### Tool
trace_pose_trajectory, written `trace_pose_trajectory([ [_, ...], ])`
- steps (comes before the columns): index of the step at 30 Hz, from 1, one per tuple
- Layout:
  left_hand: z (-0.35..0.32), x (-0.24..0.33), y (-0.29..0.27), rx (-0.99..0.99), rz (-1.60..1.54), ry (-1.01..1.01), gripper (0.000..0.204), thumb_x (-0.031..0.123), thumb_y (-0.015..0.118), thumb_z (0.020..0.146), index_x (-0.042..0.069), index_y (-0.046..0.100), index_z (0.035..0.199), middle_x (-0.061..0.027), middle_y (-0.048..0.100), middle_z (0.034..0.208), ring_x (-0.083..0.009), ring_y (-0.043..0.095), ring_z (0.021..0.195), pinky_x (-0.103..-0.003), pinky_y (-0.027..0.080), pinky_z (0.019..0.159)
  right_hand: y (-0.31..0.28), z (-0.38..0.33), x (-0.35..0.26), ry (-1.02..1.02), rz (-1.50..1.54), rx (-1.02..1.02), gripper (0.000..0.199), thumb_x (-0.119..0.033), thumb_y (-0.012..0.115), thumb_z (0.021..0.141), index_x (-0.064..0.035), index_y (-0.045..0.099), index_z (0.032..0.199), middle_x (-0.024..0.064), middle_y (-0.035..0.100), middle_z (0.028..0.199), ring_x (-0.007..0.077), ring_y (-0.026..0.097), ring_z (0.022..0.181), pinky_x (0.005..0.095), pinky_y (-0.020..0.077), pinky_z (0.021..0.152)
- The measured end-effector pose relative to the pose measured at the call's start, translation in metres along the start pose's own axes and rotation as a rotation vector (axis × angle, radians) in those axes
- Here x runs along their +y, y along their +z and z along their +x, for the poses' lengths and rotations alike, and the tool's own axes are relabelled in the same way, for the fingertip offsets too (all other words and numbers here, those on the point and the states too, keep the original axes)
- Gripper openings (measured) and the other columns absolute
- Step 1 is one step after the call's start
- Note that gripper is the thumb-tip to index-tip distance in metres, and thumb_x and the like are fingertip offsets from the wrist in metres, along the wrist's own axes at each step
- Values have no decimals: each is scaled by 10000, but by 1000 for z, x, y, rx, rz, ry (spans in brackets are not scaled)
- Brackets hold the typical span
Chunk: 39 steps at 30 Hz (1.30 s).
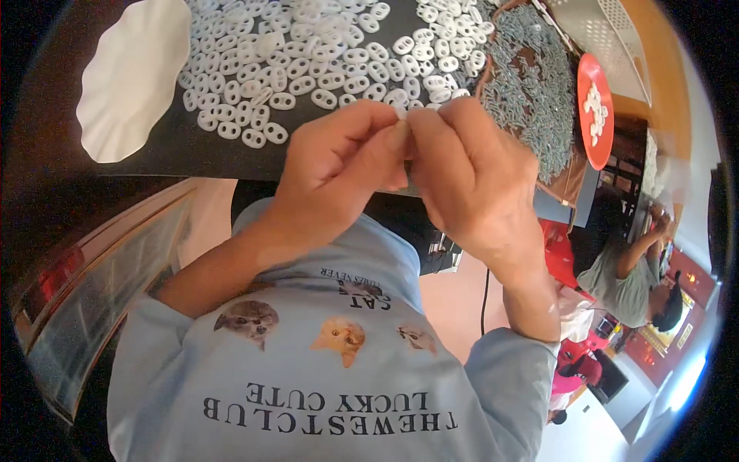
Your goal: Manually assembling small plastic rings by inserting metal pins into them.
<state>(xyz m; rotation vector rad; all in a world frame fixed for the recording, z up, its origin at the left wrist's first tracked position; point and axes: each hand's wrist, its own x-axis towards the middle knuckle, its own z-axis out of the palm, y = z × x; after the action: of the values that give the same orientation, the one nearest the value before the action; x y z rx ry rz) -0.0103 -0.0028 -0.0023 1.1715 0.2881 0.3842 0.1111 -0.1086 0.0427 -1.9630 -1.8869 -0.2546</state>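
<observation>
Thumb and forefinger of the left hand point(332, 163) are pinching a small white piece point(401, 113), mostly hidden, above the near edge of the black table point(237, 159). Fingers of the right hand point(479, 171) are meeting the left fingertips; whether they are clamping the piece too, I cannot tell. White two-holed oval pieces point(331, 80) are lying just beyond, between a scalloped white dish point(135, 81) and a pile of grey screws point(531, 92). Farther right, a red plate point(600, 152) is holding white parts point(594, 114).
</observation>
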Motion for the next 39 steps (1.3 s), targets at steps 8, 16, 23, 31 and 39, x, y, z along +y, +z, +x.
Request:
trace_pose_trajectory([
  [8, 3, 1, 0, 8, -8, -63, 147, 78, 473, 917, -15, 567, 855, -16, 575, 714, -47, 507, 592, -184, 418, 525, 7, -18, -4, 40, 84, 60, 239, -164, 659, 658, -49, 575, 850, 53, 456, 713, 182, 544, 590, 304, 442, 453],
  [16, 3, 7, 3, -274, 357, 38, 112, 51, 479, 862, -17, 551, 809, -78, 529, 648, -131, 503, 550, -273, 406, 506, -8, -26, 9, 279, 575, -63, 62, -41, 578, 829, 10, 546, 813, 109, 476, 678, 250, 479, 577, 325, 389, 523],
  [23, 6, 5, 8, -354, 488, 143, 81, 41, 489, 844, -9, 542, 807, -89, 519, 639, -156, 492, 537, -277, 394, 504, -15, -41, 17, 288, 602, -82, 55, -35, 568, 832, 6, 532, 823, 109, 481, 709, 250, 488, 611, 339, 398, 537],
  [31, 6, -6, 7, -326, 300, -52, 79, 35, 494, 839, -14, 535, 792, -40, 498, 598, -79, 439, 512, -243, 366, 473, -36, -78, 69, 498, 176, -119, 99, 3, 544, 845, 4, 565, 942, 68, 493, 781, 147, 484, 672, 240, 383, 596],
  [39, 8, -9, 6, -318, 286, -99, 101, 50, 508, 845, -16, 533, 773, -36, 495, 589, -80, 435, 511, -248, 368, 472, -27, -73, 74, 418, 63, -233, 122, 19, 576, 812, -4, 564, 931, 120, 511, 817, 271, 545, 714, 303, 433, 643],
])
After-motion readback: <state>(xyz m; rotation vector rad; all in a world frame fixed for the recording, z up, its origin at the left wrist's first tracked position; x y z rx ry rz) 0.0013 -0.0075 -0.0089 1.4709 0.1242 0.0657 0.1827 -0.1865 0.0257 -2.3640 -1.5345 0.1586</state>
